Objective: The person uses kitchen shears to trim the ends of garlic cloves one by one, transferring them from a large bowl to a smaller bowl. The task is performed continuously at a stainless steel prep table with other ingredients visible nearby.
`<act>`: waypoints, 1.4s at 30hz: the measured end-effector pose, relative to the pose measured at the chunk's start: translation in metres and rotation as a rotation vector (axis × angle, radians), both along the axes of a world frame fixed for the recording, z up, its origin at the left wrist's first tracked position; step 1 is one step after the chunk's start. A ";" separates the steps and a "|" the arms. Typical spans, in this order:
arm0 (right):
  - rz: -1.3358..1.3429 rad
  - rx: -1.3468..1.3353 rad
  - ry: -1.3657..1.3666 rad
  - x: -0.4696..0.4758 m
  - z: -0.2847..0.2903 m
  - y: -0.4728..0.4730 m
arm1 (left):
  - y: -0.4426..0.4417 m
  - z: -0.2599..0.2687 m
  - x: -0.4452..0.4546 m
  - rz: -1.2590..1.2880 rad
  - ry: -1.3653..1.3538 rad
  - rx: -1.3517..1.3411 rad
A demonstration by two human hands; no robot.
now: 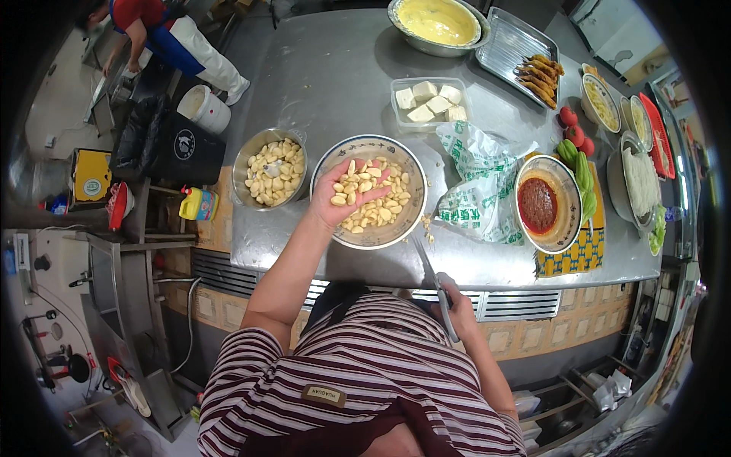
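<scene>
Palm up, my left hand [338,203] cups several peeled garlic cloves [358,184] over a large patterned bowl [328,154], which holds more cloves. My right hand [461,311] grips scissors [444,305] by the handles at the table's front edge, their blades pointing towards the bowl. Left of the bowl stands a steel pot [235,171] with garlic cloves and a small pale object among them. A printed plastic bag [485,183] lies crumpled to the bowl's right, with small scraps [427,225] between them.
A bowl of red sauce [538,205] stands on a yellow patterned cloth [571,263]. Behind are a tub of white blocks [431,105], a bowl of yellow batter [438,23] and a metal tray [505,45]. Luffa-like green vegetables [579,165] and tomatoes [573,134] lie right. A person [177,40] bends at upper left.
</scene>
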State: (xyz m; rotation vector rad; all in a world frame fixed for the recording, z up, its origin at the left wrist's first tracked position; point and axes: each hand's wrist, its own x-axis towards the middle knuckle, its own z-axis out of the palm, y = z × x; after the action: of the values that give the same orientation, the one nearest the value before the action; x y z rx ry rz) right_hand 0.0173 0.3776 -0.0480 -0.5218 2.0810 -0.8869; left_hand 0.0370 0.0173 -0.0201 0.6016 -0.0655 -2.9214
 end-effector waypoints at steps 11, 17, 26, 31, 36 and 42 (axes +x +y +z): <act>-0.121 -0.108 -0.055 0.004 -0.007 -0.003 | -0.041 0.038 0.020 0.123 0.102 -0.124; -0.053 -0.068 -0.056 0.004 0.002 -0.011 | -0.123 0.064 0.051 0.241 -0.245 -0.816; -0.004 -0.013 -0.006 0.001 0.013 -0.020 | -0.115 0.043 0.070 -0.633 -1.021 -2.360; -0.016 -0.025 0.018 0.005 0.002 -0.014 | -0.081 0.059 0.064 -0.310 -0.870 -2.571; -0.027 -0.035 0.019 0.006 0.004 -0.015 | -0.023 0.056 0.049 -0.527 -0.351 -2.514; -0.029 -0.063 0.054 0.005 0.005 -0.015 | -0.010 0.020 0.034 -0.616 -0.370 -2.736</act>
State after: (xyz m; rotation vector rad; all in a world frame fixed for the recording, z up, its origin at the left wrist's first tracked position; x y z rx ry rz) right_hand 0.0228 0.3627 -0.0433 -0.5559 2.1192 -0.9672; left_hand 0.0711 0.0077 0.0000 0.2444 -3.1255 -0.3857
